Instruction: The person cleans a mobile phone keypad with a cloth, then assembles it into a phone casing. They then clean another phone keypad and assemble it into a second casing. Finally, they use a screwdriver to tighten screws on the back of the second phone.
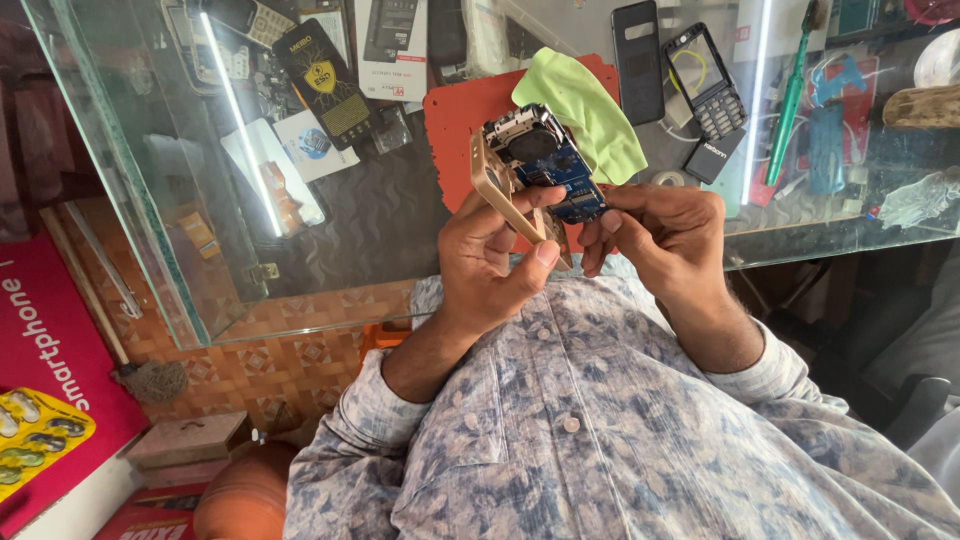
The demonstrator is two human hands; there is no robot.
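Both hands are up over the glass desk (330, 215), and I see them share 1 opened phone. My left hand (495, 255) grips the gold phone frame (497, 185). My right hand (665, 235) pinches the low end of the blue circuit board (550, 160) sitting in that frame. Just behind lie a green cloth (590, 115) and an orange mat (455, 120).

The lower end of the blue circuit board (545, 160) is covered by the right hand (665, 235). The red mat (460, 110) is partly hidden beneath the green cloth (585, 110). The toothbrush (792, 95) head is cut off by the top edge.
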